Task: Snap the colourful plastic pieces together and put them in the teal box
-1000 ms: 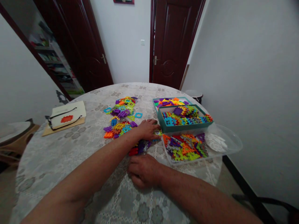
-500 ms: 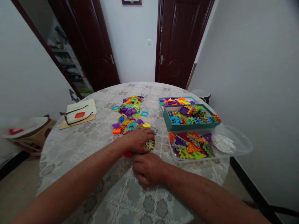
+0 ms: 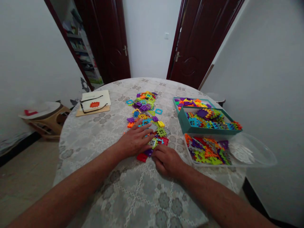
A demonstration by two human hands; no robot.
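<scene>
Our left hand (image 3: 135, 141) is spread nearly flat, with its fingers apart over the near end of a long pile of plastic pieces (image 3: 147, 104), and we see nothing pinched in it. Our right hand (image 3: 168, 160) is curled up at the near edge of the same pile; its fingertips are tucked away, so we can't tell if it has hold of a piece. The pile lies in the middle of the table (image 3: 140, 190), and between our hands we see a green piece with a white window (image 3: 152, 142) and, closer to us, a red piece (image 3: 142, 157). If we push down hard or sweep too fast, bits under our left palm could slide, and the red piece could skid toward us. Pieces with bumpy edges may catch each other, so tugging one could drag its neighbors along. The yellow piece (image 3: 161, 123) on the far right side of the pile could roll off if we nudge it. Our right arm is near the clear tray (image 3: 264, 160), whose far right end seems to poke past the table's edge. A bump from our elbow could tip it and spill its white pieces (image 3: 241, 153). The teal box (image 3: 213, 129) just behind it could get shoved too.
</scene>
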